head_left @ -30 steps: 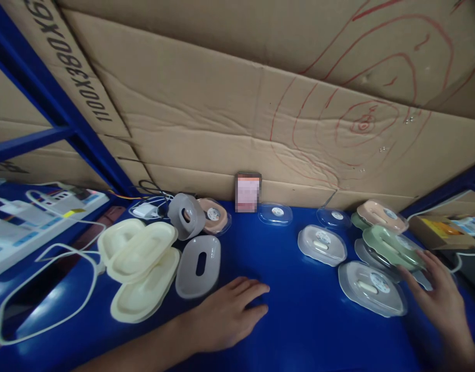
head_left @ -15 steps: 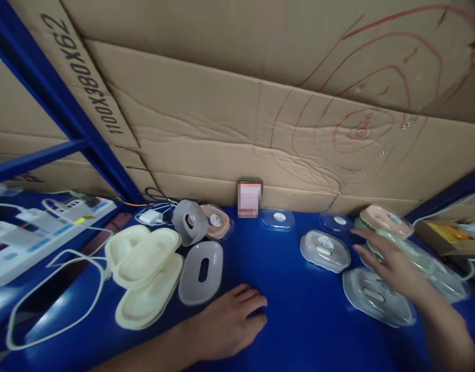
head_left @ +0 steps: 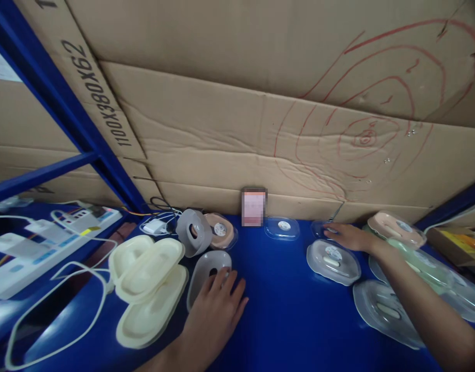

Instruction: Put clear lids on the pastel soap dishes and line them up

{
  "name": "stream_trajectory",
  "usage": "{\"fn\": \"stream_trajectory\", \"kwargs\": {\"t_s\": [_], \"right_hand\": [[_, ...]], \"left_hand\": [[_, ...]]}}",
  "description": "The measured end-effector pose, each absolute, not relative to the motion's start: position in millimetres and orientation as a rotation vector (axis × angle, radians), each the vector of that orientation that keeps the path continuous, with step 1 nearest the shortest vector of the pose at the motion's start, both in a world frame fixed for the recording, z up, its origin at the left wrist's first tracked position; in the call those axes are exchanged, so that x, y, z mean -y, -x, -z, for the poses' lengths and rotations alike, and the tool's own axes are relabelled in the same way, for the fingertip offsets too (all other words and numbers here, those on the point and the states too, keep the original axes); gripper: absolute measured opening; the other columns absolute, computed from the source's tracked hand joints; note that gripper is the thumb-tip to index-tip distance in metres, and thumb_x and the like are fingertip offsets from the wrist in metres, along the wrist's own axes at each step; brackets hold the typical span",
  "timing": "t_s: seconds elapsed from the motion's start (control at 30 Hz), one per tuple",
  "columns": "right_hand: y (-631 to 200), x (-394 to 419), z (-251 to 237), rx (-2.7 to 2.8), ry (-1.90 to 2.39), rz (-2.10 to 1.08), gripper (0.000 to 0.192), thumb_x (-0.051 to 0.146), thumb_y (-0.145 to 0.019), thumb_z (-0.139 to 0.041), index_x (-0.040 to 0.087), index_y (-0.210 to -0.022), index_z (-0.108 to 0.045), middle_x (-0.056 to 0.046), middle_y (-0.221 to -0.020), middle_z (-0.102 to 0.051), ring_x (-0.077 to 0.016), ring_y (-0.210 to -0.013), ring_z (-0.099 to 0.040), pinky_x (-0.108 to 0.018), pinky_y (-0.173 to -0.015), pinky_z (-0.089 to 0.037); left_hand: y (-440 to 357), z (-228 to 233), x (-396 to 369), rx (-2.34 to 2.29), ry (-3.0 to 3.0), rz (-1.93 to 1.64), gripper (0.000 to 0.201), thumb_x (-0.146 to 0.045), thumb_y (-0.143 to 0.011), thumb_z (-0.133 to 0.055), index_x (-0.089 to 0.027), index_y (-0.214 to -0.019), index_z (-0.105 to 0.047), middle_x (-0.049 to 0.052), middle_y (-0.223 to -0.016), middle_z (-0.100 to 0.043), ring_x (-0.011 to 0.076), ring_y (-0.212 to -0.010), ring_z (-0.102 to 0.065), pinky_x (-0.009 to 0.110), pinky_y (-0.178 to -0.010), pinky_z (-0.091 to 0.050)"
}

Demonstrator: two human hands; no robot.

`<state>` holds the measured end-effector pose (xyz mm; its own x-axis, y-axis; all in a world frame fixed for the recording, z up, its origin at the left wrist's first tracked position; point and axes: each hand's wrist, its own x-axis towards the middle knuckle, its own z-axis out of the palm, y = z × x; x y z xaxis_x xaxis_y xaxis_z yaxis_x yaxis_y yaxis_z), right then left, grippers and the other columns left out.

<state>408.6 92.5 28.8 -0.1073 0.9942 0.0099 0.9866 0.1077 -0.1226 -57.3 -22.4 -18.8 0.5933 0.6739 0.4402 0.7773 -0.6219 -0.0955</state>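
Observation:
My left hand (head_left: 216, 305) lies over the near right part of a grey oblong dish (head_left: 204, 266) with a slot in its middle, fingers spread. My right hand (head_left: 351, 237) reaches across to a clear plastic lid (head_left: 318, 231) with a round label by the cardboard, and its fingers close over the lid's right side. The thumb is hard to make out. Left of the grey dish are stacked cream dishes (head_left: 152, 274). Behind it a grey dish leans on edge (head_left: 193, 232) beside a pink lidded dish (head_left: 222, 231). Nearer than my right hand sits a grey lidded dish (head_left: 333, 262).
Cardboard (head_left: 206, 124) walls off the back. Another clear lid (head_left: 283, 228) and a small pixelated card (head_left: 253, 207) stand along it. More lidded dishes, one green (head_left: 415, 264), crowd the right under my forearm. A power strip (head_left: 47, 248) with white cables lies left.
My right hand has reached farther back and left onto the clear lid, which has shifted slightly left. My left hand has moved up and left onto the grey dish. The view has tilted slightly.

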Motion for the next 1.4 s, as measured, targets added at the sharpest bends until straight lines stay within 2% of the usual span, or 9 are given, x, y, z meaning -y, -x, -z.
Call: {"fn": "stream_trajectory", "kwargs": {"t_s": [0.27, 0.4, 0.53, 0.63, 0.7, 0.87, 1.1, 1.27, 1.4], "right_hand": [[-364, -91, -27, 2.435, 1.818, -0.259, 0.048, 0.052, -0.106, -0.054, 0.024, -0.139, -0.074, -0.012, -0.140, -0.075, -0.0339, -0.125, -0.075, -0.051, -0.107, -0.061], [-353, -79, -36, 2.426, 1.817, -0.191, 0.052, 0.054, -0.108, -0.050, 0.022, -0.145, -0.070, -0.014, -0.144, -0.073, -0.0356, -0.130, -0.072, -0.057, -0.111, -0.058], [-321, -32, -50, 2.408, 1.677, 0.043, 0.053, 0.051, -0.110, -0.049, 0.023, -0.153, -0.063, -0.015, -0.155, -0.064, -0.0391, -0.143, -0.062, -0.068, -0.116, -0.051], [-282, 22, -60, 2.480, 1.342, 0.177, 0.051, 0.040, -0.111, -0.053, 0.031, -0.161, -0.054, -0.008, -0.158, -0.063, -0.0314, -0.141, -0.065, -0.058, -0.115, -0.057], [-255, 52, -65, 2.548, 1.132, 0.207, 0.054, 0.036, -0.110, -0.053, 0.030, -0.164, -0.050, -0.006, -0.160, -0.061, -0.0295, -0.139, -0.067, -0.054, -0.113, -0.061], [-199, 72, -44, 2.616, 0.893, 0.223, 0.052, 0.023, -0.110, -0.051, 0.023, -0.161, -0.052, -0.003, -0.166, -0.055, -0.0252, -0.150, -0.057, -0.048, -0.121, -0.055], [-190, 61, 11, 2.627, 0.877, 0.123, 0.042, 0.032, -0.107, -0.065, 0.020, -0.148, -0.063, -0.009, -0.141, -0.075, -0.0259, -0.131, -0.069, -0.050, -0.118, -0.053], [-213, 58, 2, 2.487, 1.020, 0.188, 0.033, 0.031, -0.108, -0.064, 0.017, -0.138, -0.068, -0.011, -0.122, -0.080, -0.0262, -0.105, -0.076, -0.045, -0.093, -0.061], [-224, 48, -11, 2.243, 1.229, 0.036, 0.034, 0.034, -0.110, -0.060, 0.023, -0.141, -0.066, -0.011, -0.127, -0.079, -0.0278, -0.113, -0.076, -0.046, -0.097, -0.062]], "left_hand": [[51, 15, 36, 0.657, 2.934, 0.538, 0.047, -0.016, -0.093, -0.068, -0.023, -0.139, -0.065, 0.011, -0.153, -0.062, 0.0279, -0.127, -0.066, 0.039, -0.103, -0.057], [50, 1, 36, 0.566, 2.998, 0.520, 0.046, -0.021, -0.097, -0.071, -0.026, -0.142, -0.064, 0.008, -0.151, -0.063, 0.0236, -0.123, -0.067, 0.035, -0.106, -0.055], [62, -22, 33, 0.662, 2.839, 0.679, 0.038, -0.022, -0.106, -0.062, -0.025, -0.144, -0.064, 0.008, -0.140, -0.070, 0.0244, -0.120, -0.069, 0.041, -0.112, -0.051], [98, -42, 33, 0.969, 2.648, 0.816, 0.036, -0.015, -0.109, -0.050, -0.021, -0.141, -0.064, 0.010, -0.127, -0.075, 0.0241, -0.114, -0.071, 0.041, -0.106, -0.053], [134, -45, 34, 1.270, 2.412, 0.850, 0.029, -0.026, -0.110, -0.053, -0.024, -0.136, -0.066, 0.010, -0.127, -0.075, 0.0274, -0.113, -0.072, 0.042, -0.100, -0.055], [213, -10, 26, 1.709, 2.146, 0.666, 0.052, -0.056, -0.110, -0.044, -0.017, -0.136, -0.066, 0.018, -0.129, -0.075, 0.0388, -0.115, -0.074, 0.052, -0.096, -0.059], [216, 10, 21, 1.817, 2.227, 0.764, 0.047, -0.051, -0.114, -0.037, -0.019, -0.108, -0.071, 0.012, -0.109, -0.080, 0.0303, -0.101, -0.078, 0.043, -0.091, -0.063], [194, -11, 53, 1.715, 2.238, 0.924, 0.030, -0.043, -0.114, -0.046, -0.022, -0.118, -0.067, 0.012, -0.115, -0.076, 0.0312, -0.111, -0.076, 0.048, -0.102, -0.061], [154, -19, 81, 1.529, 2.492, 1.008, 0.020, -0.027, -0.112, -0.053, -0.025, -0.127, -0.067, 0.009, -0.129, -0.072, 0.0267, -0.121, -0.074, 0.045, -0.109, -0.062]]}}
